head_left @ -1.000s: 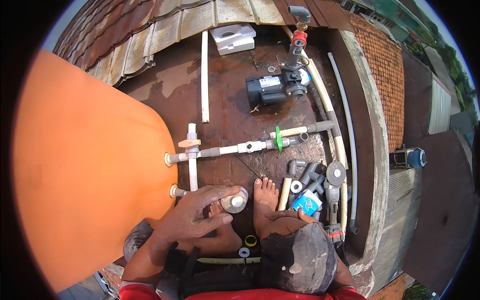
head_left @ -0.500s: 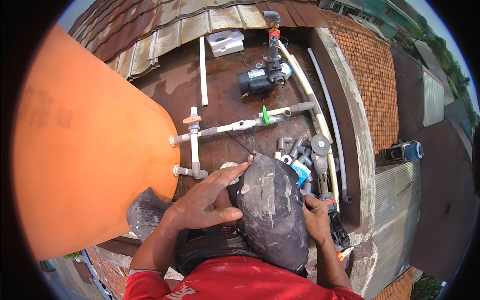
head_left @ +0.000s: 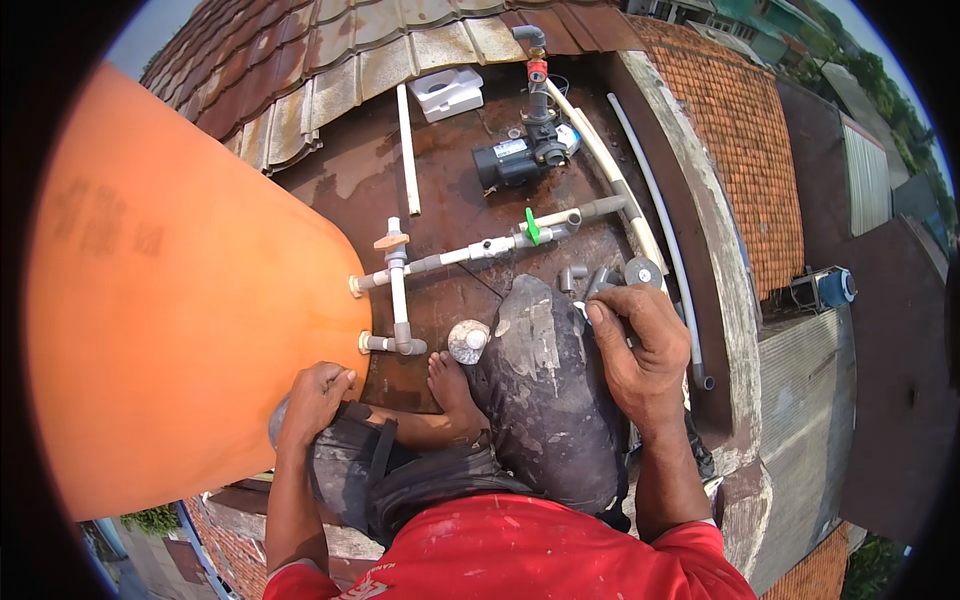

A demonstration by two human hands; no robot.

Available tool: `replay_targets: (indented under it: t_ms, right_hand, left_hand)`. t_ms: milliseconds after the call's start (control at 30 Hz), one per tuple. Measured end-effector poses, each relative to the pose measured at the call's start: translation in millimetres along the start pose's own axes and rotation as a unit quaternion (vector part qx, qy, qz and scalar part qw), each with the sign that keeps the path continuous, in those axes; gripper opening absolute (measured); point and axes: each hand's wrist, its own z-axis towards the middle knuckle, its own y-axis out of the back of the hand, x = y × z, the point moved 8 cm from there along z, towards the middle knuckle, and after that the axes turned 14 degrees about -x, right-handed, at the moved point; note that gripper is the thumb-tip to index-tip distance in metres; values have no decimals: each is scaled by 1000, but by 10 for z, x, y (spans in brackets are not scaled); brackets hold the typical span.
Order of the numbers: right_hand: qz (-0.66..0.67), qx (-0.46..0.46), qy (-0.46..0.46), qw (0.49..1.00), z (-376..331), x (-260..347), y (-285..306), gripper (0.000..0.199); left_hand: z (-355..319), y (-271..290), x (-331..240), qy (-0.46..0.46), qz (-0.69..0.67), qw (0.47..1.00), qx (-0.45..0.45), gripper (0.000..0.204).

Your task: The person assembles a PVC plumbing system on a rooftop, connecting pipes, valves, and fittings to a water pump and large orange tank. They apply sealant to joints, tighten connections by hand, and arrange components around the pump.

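Note:
My left hand (head_left: pixel 316 398) is closed beside my left knee, close to the orange tank (head_left: pixel 200 300); whatever may be in its fingers is hidden. Over my right thigh (head_left: pixel 545 410), my right hand (head_left: pixel 645 350) is raised in a pinch. A bit of white shows near its fingertips, but I cannot tell whether they hold it. Behind that hand lie grey pipe fittings (head_left: pixel 572 277) and the grey disc of an angle grinder (head_left: pixel 642 271), both partly covered. A round whitish can (head_left: pixel 468 342) stands between my bare foot (head_left: pixel 452 392) and my right knee.
White pipework (head_left: pixel 430 263) with an orange-handled valve (head_left: pixel 391 241) and a green-handled valve (head_left: pixel 531 227) runs from the tank. Further off are a dark water pump (head_left: pixel 520 155) and a white foam block (head_left: pixel 448 93). A loose grey pipe (head_left: pixel 660 225) lies along the right parapet (head_left: pixel 700 200).
My left hand has moved from my right knee to my left knee and closed. My right hand has risen forward from beside my thigh, covering the grinder's body. My foot and the can are now uncovered.

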Motion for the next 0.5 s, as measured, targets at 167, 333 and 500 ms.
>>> replay_targets:
  t_ms: [167,333,500]
  right_hand:
    - [75,228,208,948,88,1137,-753,31]
    - [51,426,193,883,-527,833,-1428,22]
    - [88,451,163,873,-693,701,-1437,13]
  left_hand:
    - [170,150,-60,-68,-15,997,-45,25]
    - [283,-104,132,29,-53,998,-12,21]
    - [269,-195,141,1,13,1000,6,22]
